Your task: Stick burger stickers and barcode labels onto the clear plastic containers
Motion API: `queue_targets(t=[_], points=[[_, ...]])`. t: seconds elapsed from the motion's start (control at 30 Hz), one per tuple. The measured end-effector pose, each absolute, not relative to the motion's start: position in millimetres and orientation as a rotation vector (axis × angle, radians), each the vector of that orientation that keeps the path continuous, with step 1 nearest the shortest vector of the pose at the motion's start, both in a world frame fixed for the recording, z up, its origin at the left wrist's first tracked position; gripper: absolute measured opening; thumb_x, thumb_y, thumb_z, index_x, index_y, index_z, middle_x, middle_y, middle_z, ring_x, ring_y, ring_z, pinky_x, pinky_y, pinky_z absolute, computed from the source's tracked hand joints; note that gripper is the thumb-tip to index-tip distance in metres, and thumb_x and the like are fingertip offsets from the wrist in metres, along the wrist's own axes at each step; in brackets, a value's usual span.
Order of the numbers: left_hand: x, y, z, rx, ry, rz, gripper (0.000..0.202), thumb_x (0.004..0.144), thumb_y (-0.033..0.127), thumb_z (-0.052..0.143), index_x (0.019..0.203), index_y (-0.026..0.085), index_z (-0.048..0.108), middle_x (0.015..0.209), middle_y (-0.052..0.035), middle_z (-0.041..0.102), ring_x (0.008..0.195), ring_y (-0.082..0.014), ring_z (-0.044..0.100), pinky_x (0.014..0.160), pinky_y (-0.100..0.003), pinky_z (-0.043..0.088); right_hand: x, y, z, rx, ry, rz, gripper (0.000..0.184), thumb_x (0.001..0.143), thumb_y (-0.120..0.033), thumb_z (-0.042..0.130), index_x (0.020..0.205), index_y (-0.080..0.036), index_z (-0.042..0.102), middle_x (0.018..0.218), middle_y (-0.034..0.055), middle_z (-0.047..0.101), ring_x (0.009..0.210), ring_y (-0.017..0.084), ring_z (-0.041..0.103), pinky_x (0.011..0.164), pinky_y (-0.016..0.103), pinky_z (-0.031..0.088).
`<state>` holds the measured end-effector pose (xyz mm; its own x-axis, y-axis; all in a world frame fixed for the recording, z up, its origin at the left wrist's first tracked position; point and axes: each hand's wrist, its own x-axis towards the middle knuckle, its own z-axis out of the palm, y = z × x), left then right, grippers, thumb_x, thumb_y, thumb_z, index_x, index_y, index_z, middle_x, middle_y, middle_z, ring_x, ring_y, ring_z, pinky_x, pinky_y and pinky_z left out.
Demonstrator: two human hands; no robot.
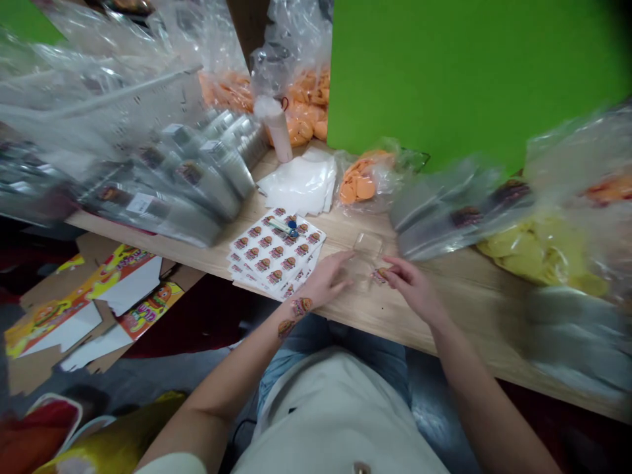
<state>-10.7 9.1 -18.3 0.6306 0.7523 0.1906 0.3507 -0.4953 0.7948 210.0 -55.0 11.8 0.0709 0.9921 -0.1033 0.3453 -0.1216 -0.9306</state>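
Observation:
My left hand (326,280) is at the left side of a clear plastic box (363,271), its thumb and fingers spread along that edge and holding it on the table. The box lies opened out, with its second half (368,245) farther from me. My right hand (409,284) pinches a small burger sticker (379,275) between thumb and fingertips, at the box's right side. Two more burger stickers (301,305) are stuck on my left wrist and forearm. Left of the box lies a stack of burger sticker sheets (276,253), with a blue-and-white tool (284,228) on top.
Packed clear boxes (197,178) crowd the table's left. White sheets (301,181), a pale bottle (278,128) and a bag of orange discs (363,181) stand behind. At right are bagged packs (444,210) and yellow pieces (548,253). Printed cartons (99,303) lie lower left.

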Motion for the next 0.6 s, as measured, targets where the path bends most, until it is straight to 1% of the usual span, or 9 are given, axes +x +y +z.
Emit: queue_targets(t=[0.03,0.07,0.1,0.17,0.27,0.43,0.6], points=[[-8,8,-23,2.164,0.806,0.657,0.063,0.077,0.030,0.059,0.133,0.016,0.033,0.138,-0.0128,0.040,0.129,-0.0244,0.034,0.104,-0.041,0.031,211,-48,3,-1.550,-1.383,1.124,0.037,0.079,-0.038,0.055,0.112,-0.021,0.049,0.078,0.0006,0.061,0.073,0.015,0.059,0.069,0.032,0.048],[-5,8,-28,2.203,0.786,0.629,0.070,0.075,0.030,0.061,0.135,0.016,0.029,0.139,-0.0134,0.038,0.131,-0.0254,0.030,0.106,-0.043,0.029,211,-41,-5,-1.520,-1.407,1.158,0.039,0.079,-0.037,0.054,0.113,-0.021,0.046,0.078,0.0002,0.061,0.074,0.015,0.059,0.070,0.032,0.048],[-2,7,-31,2.224,0.791,0.604,0.073,0.074,0.030,0.062,0.136,0.016,0.026,0.139,-0.0133,0.039,0.131,-0.0255,0.031,0.106,-0.044,0.028,209,-35,-10,-1.495,-1.443,1.174,0.038,0.080,-0.037,0.054,0.113,-0.020,0.044,0.079,0.0000,0.061,0.075,0.015,0.060,0.070,0.031,0.047],[2,8,-36,2.238,0.822,0.570,0.074,0.075,0.027,0.061,0.138,0.018,0.022,0.136,-0.0116,0.044,0.127,-0.0244,0.037,0.104,-0.045,0.028,206,-23,-16,-1.460,-1.541,1.197,0.037,0.080,-0.035,0.053,0.112,-0.020,0.043,0.077,-0.0014,0.059,0.072,0.014,0.058,0.067,0.029,0.046],[3,9,-39,2.239,0.813,0.580,0.079,0.075,0.025,0.061,0.139,0.020,0.016,0.133,-0.0097,0.048,0.123,-0.0227,0.042,0.104,-0.043,0.028,206,-9,-18,-1.429,-1.661,1.261,0.037,0.077,-0.033,0.056,0.110,-0.020,0.046,0.070,-0.0040,0.055,0.063,0.012,0.055,0.060,0.027,0.044],[0,11,-38,2.218,0.777,0.593,0.079,0.074,0.025,0.060,0.140,0.021,0.017,0.132,-0.0093,0.048,0.123,-0.0227,0.042,0.103,-0.042,0.028,210,-4,-17,-1.404,-1.729,1.323,0.037,0.078,-0.029,0.054,0.113,-0.019,0.045,0.070,-0.0040,0.054,0.063,0.012,0.055,0.060,0.026,0.044],[1,9,-33,2.161,0.790,0.612,0.073,0.078,0.033,0.055,0.140,0.019,0.019,0.131,-0.0105,0.049,0.122,-0.0241,0.043,0.104,-0.042,0.027,208,-7,-16,-1.422,-1.737,1.297,0.038,0.079,-0.029,0.053,0.114,-0.019,0.044,0.072,-0.0027,0.056,0.065,0.012,0.056,0.062,0.027,0.045]])
